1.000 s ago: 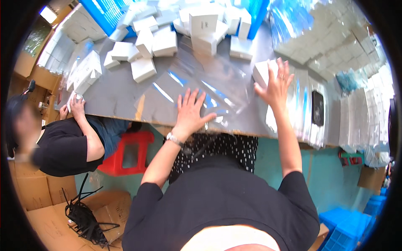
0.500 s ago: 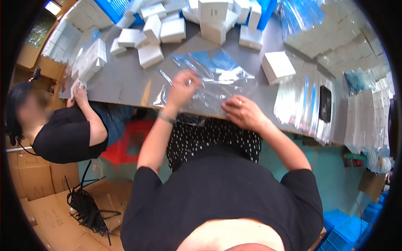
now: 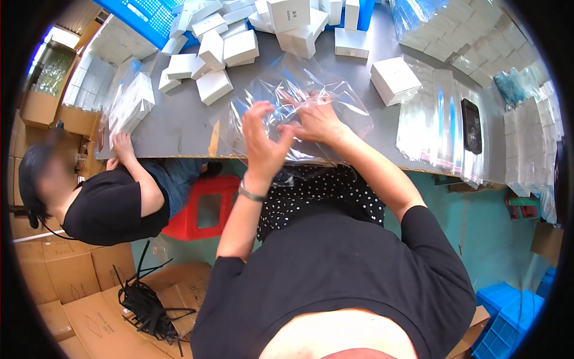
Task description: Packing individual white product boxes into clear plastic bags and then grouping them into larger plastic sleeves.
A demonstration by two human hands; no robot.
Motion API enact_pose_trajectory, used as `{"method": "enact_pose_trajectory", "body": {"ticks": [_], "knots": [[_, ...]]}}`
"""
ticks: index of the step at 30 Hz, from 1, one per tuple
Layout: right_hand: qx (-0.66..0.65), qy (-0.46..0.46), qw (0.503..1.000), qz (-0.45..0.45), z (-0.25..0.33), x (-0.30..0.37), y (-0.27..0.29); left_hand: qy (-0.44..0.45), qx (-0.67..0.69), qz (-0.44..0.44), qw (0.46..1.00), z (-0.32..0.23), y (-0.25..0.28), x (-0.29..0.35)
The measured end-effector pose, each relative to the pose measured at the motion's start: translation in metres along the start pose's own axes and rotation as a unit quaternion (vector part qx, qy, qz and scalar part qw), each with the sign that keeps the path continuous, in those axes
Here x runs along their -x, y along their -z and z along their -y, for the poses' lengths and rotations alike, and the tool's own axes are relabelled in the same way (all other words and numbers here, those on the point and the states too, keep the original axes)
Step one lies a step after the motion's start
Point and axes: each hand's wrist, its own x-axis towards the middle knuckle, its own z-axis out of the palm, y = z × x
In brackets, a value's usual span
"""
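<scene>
A large clear plastic bag point(image 3: 353, 116) lies crumpled on the grey table in front of me. Over its left part, my left hand point(image 3: 263, 140) is raised with fingers curved and apart. My right hand point(image 3: 320, 119) reaches across the bag's middle, its fingers stretched out and spread. Shiny film partly covers those fingertips, so I cannot tell whether they are inside the bag or beneath a fold. Right of the bag stands a single white box point(image 3: 391, 84). Beyond it, many loose white boxes point(image 3: 240, 48) are heaped at the table's far side.
A stack of flat clear bags point(image 3: 424, 128) and a black phone point(image 3: 472, 125) lie at the right. Wrapped white boxes point(image 3: 472, 36) rise behind them. A blue crate point(image 3: 140, 21) stands far left. A co-worker point(image 3: 113, 206) sits at the left near a red stool point(image 3: 206, 209).
My right hand has moved from the bag's near right edge to its middle, fingers spreading. My left hand has opened out. The bag's blue-looking film now appears clear and more bunched.
</scene>
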Motion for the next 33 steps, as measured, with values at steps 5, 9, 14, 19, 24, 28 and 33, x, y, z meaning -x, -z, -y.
{"method": "enact_pose_trajectory", "body": {"ticks": [5,9,14,19,24,28,33], "knots": [[-0.116,-0.028,0.98,0.159,-0.006,-0.023,0.017,-0.085,-0.202,0.115,0.969,-0.009,0.016,0.049],[-0.091,0.032,0.984,0.148,-0.018,-0.007,-0.014,0.026,-0.244,0.108,0.963,0.017,0.042,0.049],[-0.076,0.077,0.988,0.108,-0.017,0.008,-0.015,0.032,-0.237,0.11,0.965,0.02,0.041,0.05],[-0.193,-0.059,0.918,0.341,-0.017,0.011,0.026,0.033,-0.285,0.134,0.949,0.014,0.045,0.045],[-0.441,0.231,0.86,0.109,-0.002,0.038,0.139,0.045,-0.268,0.183,0.945,-0.007,0.065,0.044],[0.041,-0.17,0.951,-0.254,-0.098,0.053,0.115,-0.002,-0.289,0.172,0.942,-0.023,0.059,0.031],[-0.029,-0.199,0.97,-0.136,-0.172,0.08,0.07,-0.014,-0.278,0.191,0.941,-0.027,0.049,0.027]]}}
